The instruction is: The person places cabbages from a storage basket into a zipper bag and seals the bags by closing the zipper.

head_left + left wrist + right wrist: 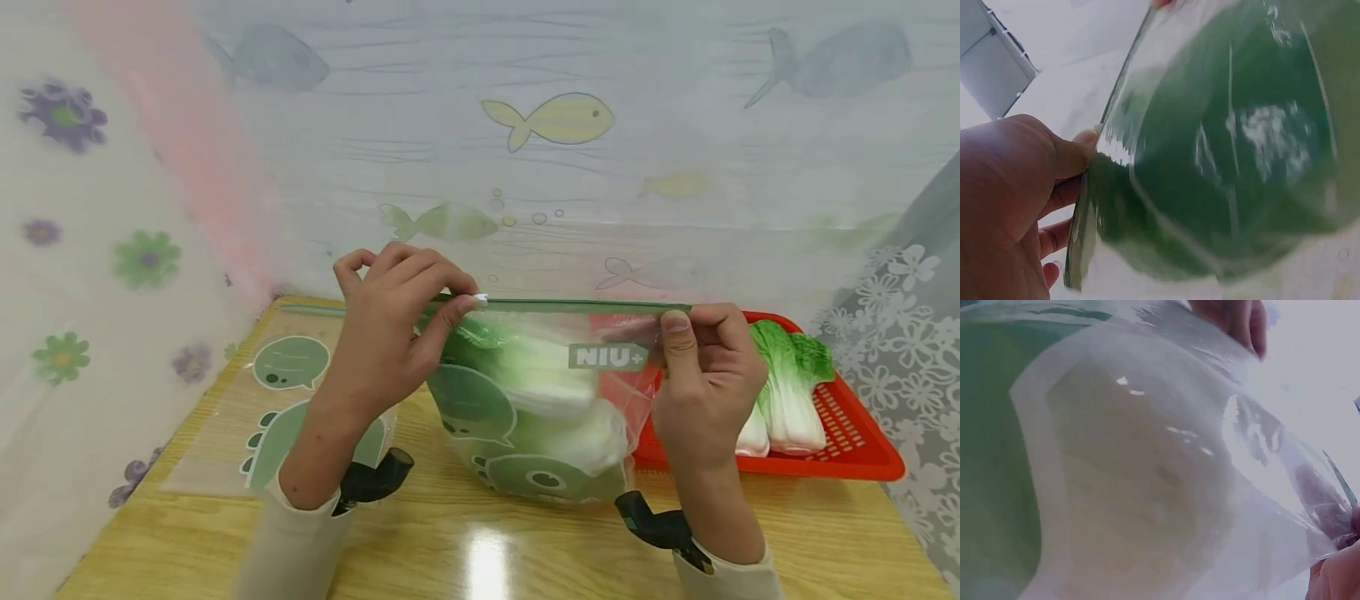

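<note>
A clear slider zip bag [472, 404] with green cartoon prints and a "NIU+" label hangs between both hands, its lower part at the tabletop. Inside it lies Chinese cabbage [555, 375], pale stalks and green leaves showing through the plastic. My left hand [390, 333] pinches the white slider [480, 299] on the green zip strip, thumb in front. At the strip's other end, my right hand [708, 392] pinches the bag's top right corner between thumb and fingers. The bag's plastic [1241, 137] fills much of the left wrist view, and the right wrist view too.
At the right stands a red plastic basket [862, 446] holding more Chinese cabbage [795, 400]. A second printed zip bag [217, 437] lies flat on the wooden table [420, 542] at the left. Patterned curtains [420, 150] hang behind the table and at its sides.
</note>
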{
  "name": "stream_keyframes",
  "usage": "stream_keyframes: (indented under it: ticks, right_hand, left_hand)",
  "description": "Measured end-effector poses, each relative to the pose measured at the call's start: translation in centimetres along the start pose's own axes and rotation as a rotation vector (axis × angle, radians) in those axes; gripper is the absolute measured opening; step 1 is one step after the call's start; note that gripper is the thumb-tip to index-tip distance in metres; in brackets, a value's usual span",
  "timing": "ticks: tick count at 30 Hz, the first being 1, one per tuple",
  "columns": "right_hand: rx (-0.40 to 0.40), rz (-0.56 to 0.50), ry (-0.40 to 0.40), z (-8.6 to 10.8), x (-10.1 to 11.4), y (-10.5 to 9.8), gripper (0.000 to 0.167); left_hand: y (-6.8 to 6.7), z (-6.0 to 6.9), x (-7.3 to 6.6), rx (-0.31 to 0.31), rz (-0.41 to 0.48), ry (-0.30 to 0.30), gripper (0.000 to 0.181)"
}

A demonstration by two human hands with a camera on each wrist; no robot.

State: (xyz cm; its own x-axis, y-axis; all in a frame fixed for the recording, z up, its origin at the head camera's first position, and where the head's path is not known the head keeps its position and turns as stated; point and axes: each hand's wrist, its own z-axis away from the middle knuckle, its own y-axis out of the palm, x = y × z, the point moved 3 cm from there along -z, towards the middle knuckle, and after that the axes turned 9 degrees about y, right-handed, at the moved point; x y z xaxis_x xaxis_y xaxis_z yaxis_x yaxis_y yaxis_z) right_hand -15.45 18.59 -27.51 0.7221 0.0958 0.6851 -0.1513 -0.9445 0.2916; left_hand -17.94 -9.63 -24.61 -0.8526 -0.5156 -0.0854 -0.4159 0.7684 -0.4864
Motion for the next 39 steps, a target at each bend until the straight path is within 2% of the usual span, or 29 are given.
stream_keyframes:
  ticks: [3, 7, 11, 15, 18, 20, 24, 27, 30, 32, 34, 37, 39]
  right_hand:
    - [-0.050, 0.023, 0.009, -0.3, -0.4, -0.7, 0.013]
    - [-0.070, -0.008, 0.036, -0.6, -0.9, -1.4, 0.011]
    - [-0.103, -0.019, 0.045, -0.8, -1.2, -1.9, 0.010]
    - [-0.103, -0.088, 0.064, -1.0, -1.4, -1.9, 0.013]
    - [-0.106, -0.156, 0.100, -1.1, -1.6, -1.6, 0.016]
    - [-0.122, -0.201, 0.132, -1.1, -1.7, -1.5, 0.018]
    - [-0.171, -0.250, 0.200, -1.0, -1.8, -1.5, 0.021]
    - [-0.222, -0.222, 0.263, -1.0, -1.5, -1.7, 0.023]
    - [-0.273, -0.254, 0.354, -1.0, -1.5, -1.5, 0.025]
    - [-0.301, -0.342, 0.431, -0.9, -1.6, -1.2, 0.023]
    - [-0.318, -0.459, 0.519, -0.8, -2.0, -0.8, 0.022]
    - [-0.333, -0.603, 0.667, -0.6, -2.6, -0.4, 0.018]
    - [-0.326, -0.628, 0.762, -0.4, -2.9, -0.4, 0.017]
  left_hand:
    - [-0.8, 0.6, 0.8, 0.004, -0.018, -0.011, 0.007]
    - [-1.7, 1.2, 1.7, 0.013, -0.049, -0.020, 0.002]
    - [-3.0, 1.7, 2.5, 0.011, -0.056, -0.041, 0.004]
    - [-3.9, 2.3, 3.2, 0.023, 0.029, -0.086, 0.005]
    - [-3.7, 2.7, 3.5, 0.028, 0.168, -0.120, 0.007]
    - [-3.0, 2.9, 3.6, 0.041, 0.271, -0.159, 0.009]
    - [-0.9, 3.8, 3.9, 0.117, 0.573, -0.263, 0.019]
    - [1.2, 5.0, 4.0, 0.207, 0.811, -0.361, 0.048]
    - [3.8, 6.5, 3.7, 0.306, 0.969, -0.431, 0.083]
    - [5.5, 7.5, 3.4, 0.350, 1.039, -0.477, 0.094]
    - [6.7, 8.2, 3.3, 0.357, 1.097, -0.521, 0.096]
    - [7.4, 9.0, 3.3, 0.336, 1.129, -0.597, 0.096]
    - [7.4, 9.3, 3.5, 0.342, 1.117, -0.619, 0.091]
